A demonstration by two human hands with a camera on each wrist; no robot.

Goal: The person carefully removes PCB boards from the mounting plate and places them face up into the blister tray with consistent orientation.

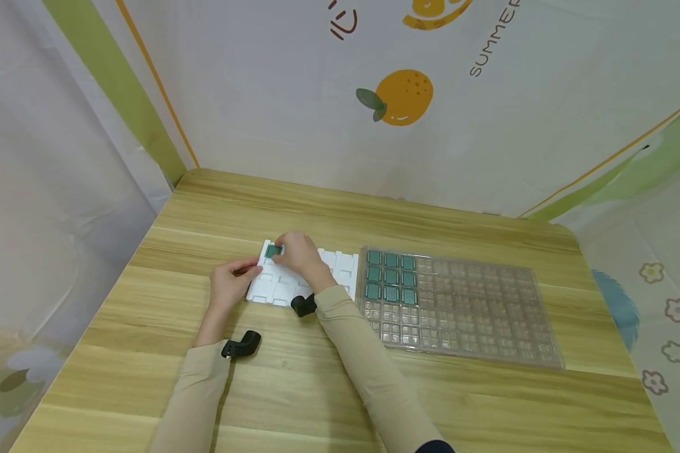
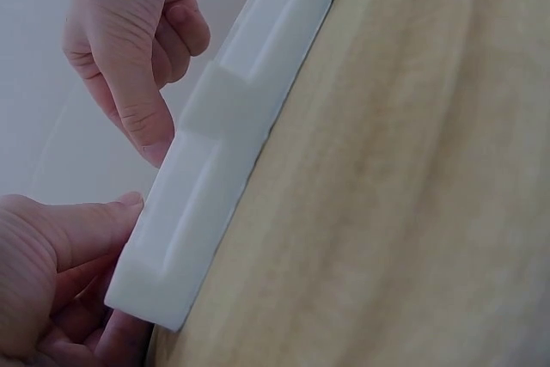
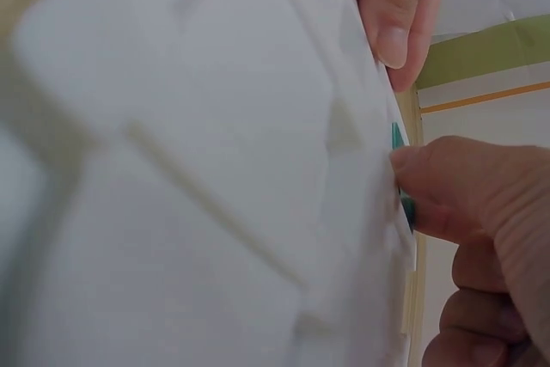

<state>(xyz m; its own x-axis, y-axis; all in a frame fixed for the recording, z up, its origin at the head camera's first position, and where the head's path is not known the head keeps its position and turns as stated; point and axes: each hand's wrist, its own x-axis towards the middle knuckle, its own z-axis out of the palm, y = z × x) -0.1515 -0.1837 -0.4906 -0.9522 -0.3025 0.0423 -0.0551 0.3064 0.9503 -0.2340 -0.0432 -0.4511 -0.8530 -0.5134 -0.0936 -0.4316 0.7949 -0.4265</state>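
Observation:
A white plastic tray (image 1: 272, 286) with moulded pockets lies on the table in the head view. My left hand (image 1: 230, 286) pinches its left end, thumb on the edge and fingers curled below, as the left wrist view shows of the tray (image 2: 198, 161). My right hand (image 1: 300, 255) reaches over the tray's far left corner. Between its thumb and forefinger is a small green rectangular chip (image 1: 272, 251), set at the corner pocket. The right wrist view catches only slivers of this chip (image 3: 397, 137) past the fingertips. My right forearm hides part of the tray.
Just right of the white tray lies a large clear plastic tray (image 1: 487, 308) with many small pockets. Several green chips (image 1: 391, 277) fill its far left pockets. Black wrist cameras (image 1: 243, 345) stick out from both wrists. A printed curtain (image 1: 317, 126) hangs behind the wooden table (image 1: 294, 390).

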